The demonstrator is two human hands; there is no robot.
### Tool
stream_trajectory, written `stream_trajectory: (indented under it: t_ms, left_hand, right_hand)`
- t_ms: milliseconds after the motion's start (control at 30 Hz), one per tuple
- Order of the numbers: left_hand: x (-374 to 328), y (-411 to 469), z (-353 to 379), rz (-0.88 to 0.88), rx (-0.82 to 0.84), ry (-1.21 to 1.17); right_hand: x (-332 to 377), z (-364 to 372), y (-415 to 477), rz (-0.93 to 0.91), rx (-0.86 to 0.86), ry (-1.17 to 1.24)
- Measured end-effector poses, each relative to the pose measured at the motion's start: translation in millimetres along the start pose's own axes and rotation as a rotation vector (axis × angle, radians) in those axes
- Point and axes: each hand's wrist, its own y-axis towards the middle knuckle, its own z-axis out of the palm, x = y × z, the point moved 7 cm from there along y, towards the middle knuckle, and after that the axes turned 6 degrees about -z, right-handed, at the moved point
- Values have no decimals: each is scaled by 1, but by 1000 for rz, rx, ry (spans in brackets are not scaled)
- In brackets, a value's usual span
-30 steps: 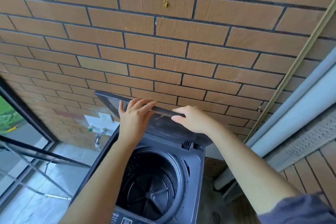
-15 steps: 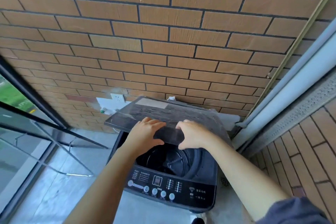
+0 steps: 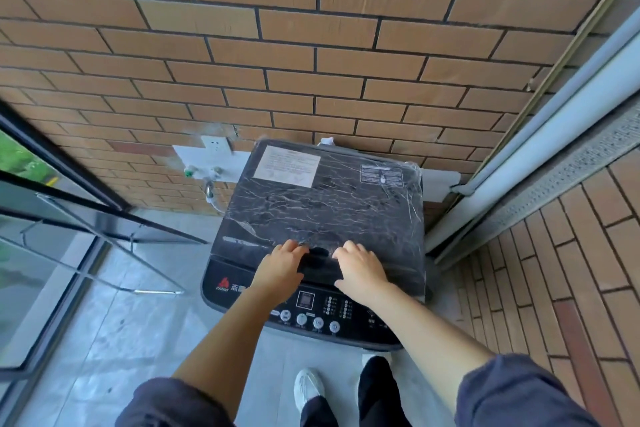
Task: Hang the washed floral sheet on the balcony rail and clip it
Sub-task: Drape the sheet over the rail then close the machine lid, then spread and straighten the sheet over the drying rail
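Brick wall backs a washer on the tiled floor, socket and tap just left of it, glass frame farther left. Left hand and right hand lie relaxed, side by side, on the front edge of the shut lid, grasping nothing. The sheet is out of view.

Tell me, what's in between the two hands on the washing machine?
Just the dark front edge of the washer lid, seen in the head view. The left hand and right hand rest on it either side.
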Motion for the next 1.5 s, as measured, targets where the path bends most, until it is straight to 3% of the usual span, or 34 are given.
stream_trajectory:
  t_ms: [467,867,1000,1267,1500]
  left_hand:
    - [-11,-14,34,-224,12,-241]
    - [-44,-140,52,-664,-392,-889]
    - [-36,-199,55,-785,-505,-988]
    - [0,-348,73,-983,-767,-1076]
    - [18,-520,117,-1078,-921,-1086]
  right_hand:
    - [-16,29,0,-18,-32,130]
    - [3,19,-41,-233,1,553]
    - [40,26,-64,-298,52,658]
    - [164,57,-128,-546,194,593]
    - [285,99,-247,-663,256,681]
